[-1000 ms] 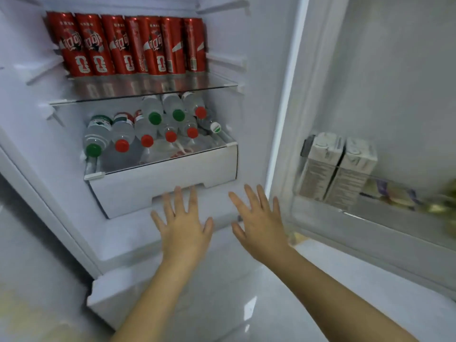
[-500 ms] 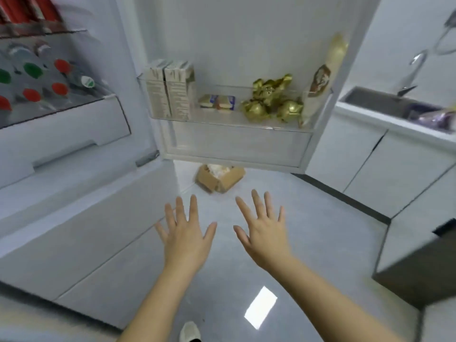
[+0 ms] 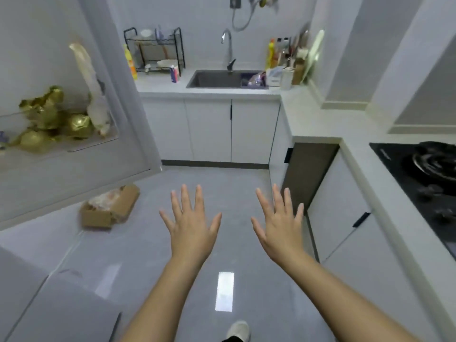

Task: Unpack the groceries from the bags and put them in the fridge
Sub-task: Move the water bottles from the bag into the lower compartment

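My left hand (image 3: 191,222) and my right hand (image 3: 277,223) are stretched out side by side over the grey floor, fingers spread, both holding nothing. The open fridge door (image 3: 74,178) fills the left of the view. Its shelf holds gold-wrapped items (image 3: 53,122) and a tall white packet (image 3: 92,90). A brown cardboard box (image 3: 109,207) with something pale inside lies on the floor under the door's edge. A bag (image 3: 256,79) sits in the sink.
Ahead is a counter with a dark sink (image 3: 214,79), a tap, a dish rack (image 3: 155,50) and bottles. On the right runs a counter with a black gas hob (image 3: 427,174) and white cabinets below. My shoe (image 3: 238,330) shows at the bottom.
The view has swung right, from the fridge interior past the door shelf to the kitchen counter and hob. Both hands stayed spread and holding nothing in front of me.
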A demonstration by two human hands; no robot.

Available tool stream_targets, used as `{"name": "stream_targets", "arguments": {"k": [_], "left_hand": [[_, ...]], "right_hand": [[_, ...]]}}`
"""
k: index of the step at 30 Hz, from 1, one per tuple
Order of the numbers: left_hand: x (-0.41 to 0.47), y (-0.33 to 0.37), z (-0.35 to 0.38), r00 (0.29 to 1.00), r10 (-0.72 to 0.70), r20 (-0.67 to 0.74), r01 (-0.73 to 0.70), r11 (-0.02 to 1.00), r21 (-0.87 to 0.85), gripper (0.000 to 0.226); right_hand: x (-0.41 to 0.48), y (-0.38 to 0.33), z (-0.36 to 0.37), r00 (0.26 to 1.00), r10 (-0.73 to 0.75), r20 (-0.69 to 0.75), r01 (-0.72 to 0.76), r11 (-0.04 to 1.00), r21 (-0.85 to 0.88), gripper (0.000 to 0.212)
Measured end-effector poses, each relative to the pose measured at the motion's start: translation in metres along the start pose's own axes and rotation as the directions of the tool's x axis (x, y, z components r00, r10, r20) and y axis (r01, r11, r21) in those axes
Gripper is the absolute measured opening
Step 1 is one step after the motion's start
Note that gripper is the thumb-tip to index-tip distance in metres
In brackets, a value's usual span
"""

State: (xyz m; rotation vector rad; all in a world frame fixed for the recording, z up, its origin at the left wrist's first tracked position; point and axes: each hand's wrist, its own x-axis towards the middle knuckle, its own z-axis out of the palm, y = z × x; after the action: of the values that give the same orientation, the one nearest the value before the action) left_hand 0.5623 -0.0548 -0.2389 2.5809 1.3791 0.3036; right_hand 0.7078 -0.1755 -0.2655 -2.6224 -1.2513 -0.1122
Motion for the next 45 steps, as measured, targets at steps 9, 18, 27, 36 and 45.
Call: {"name": "stream_targets", "arguments": {"k": [9,18,27,36,45], "left_hand": [[0.076,0.122,0.047,0.938,0.33,0.11,-0.328,0.944,-0.038,0.076],[0.107,0.262,0.076,0.703,0.709,0.051,-0.69,0.698,-0.192,0.076],[0.033,0.404,0.086,0.398,0.917,0.013,-0.889,0.389,-0.24,0.076],[-0.114,0.525,0.113,0.163,0.986,-0.026,-0.949,0.15,-0.278,0.075],[-0.242,0.63,0.126,-0.004,0.999,-0.035,-0.965,-0.013,-0.262,0.076]], "right_hand": [[0.02,0.115,-0.023,0.931,0.353,-0.096,-0.356,0.934,-0.019,0.067],[-0.003,0.213,-0.07,0.758,0.611,-0.229,-0.624,0.781,0.018,0.066],[-0.097,0.3,-0.114,0.497,0.795,-0.348,-0.841,0.54,0.032,0.068],[-0.237,0.403,-0.164,0.271,0.891,-0.366,-0.945,0.317,0.073,0.066],[-0.358,0.506,-0.205,0.068,0.918,-0.39,-0.986,0.122,0.117,0.068]]}}
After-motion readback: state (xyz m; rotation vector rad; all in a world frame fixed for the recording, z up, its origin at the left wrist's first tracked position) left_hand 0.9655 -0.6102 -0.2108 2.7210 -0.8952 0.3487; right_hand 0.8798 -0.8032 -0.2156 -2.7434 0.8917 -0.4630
